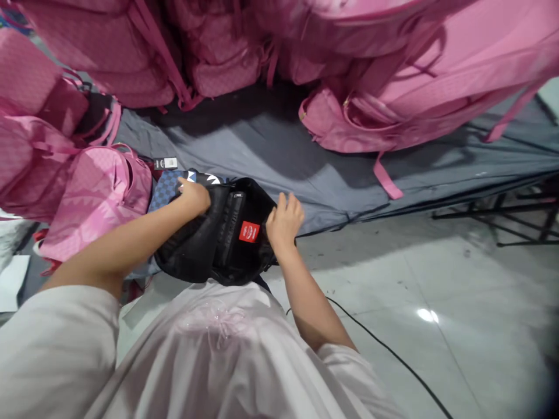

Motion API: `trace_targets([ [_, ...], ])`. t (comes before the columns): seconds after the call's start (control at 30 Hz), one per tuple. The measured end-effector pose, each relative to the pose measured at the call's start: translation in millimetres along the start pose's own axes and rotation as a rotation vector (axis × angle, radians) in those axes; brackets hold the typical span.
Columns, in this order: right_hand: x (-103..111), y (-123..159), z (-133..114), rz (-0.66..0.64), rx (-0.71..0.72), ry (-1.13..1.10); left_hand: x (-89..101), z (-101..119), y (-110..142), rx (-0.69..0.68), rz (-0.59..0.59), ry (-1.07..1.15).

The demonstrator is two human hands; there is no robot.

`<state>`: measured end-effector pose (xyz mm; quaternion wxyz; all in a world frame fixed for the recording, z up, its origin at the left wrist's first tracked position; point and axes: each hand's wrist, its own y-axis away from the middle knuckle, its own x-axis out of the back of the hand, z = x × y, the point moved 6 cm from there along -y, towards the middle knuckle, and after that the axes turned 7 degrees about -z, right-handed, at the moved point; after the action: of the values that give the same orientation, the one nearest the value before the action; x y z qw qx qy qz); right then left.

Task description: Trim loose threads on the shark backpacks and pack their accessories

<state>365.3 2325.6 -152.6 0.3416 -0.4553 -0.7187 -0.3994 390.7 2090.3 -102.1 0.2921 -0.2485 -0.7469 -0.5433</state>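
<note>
A backpack [192, 254] with a black lining lies unzipped in front of me, its mouth spread wide. Inside it I see a zipped pocket and a red label [249, 231]. Its outside shows blue checks and white tooth shapes near the top left. My left hand [194, 196] is closed on the backpack's left flap, with the fingertips partly hidden. On the opposite side, my right hand [286, 221] grips the right rim, fingers bent over the edge. A black and white hang tag [165, 163] lies just beyond the checked panel.
Pink backpacks [227, 52] line the far side of a surface covered in grey cloth [209, 125]. Another pink backpack [102, 192] sits close on the left. At right are a black metal frame [502, 218], tiled floor [393, 273] and a black cable [393, 353].
</note>
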Motion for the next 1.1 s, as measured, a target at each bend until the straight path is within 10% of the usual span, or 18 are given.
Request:
trace_targets([
  [0.13, -30.7, -13.3, -53.7, -0.106, 0.423, 0.048, 17.8, 32.9, -16.2, -0.193, 0.348, 0.005],
  [0.3, -85.5, -67.0, -81.9, -0.259, 0.377, 0.122, 6.3, 35.8, -49.9, -0.172, 0.177, 0.038],
  [0.47, -118.1, -44.8, -81.6, -0.301, 0.427, 0.167, 20.2, 25.1, -82.3, -0.217, 0.205, 0.003],
  [0.73, -120.9, -29.0, -76.2, -0.321, 0.461, 0.201, 21.5, 11.3, -112.7, -0.301, 0.277, 0.011],
  [1.1, -116.2, -77.7, -86.0, -0.446, 0.069, 0.1, 3.5, 5.7, -124.4, -0.433, 0.379, 0.127],
])
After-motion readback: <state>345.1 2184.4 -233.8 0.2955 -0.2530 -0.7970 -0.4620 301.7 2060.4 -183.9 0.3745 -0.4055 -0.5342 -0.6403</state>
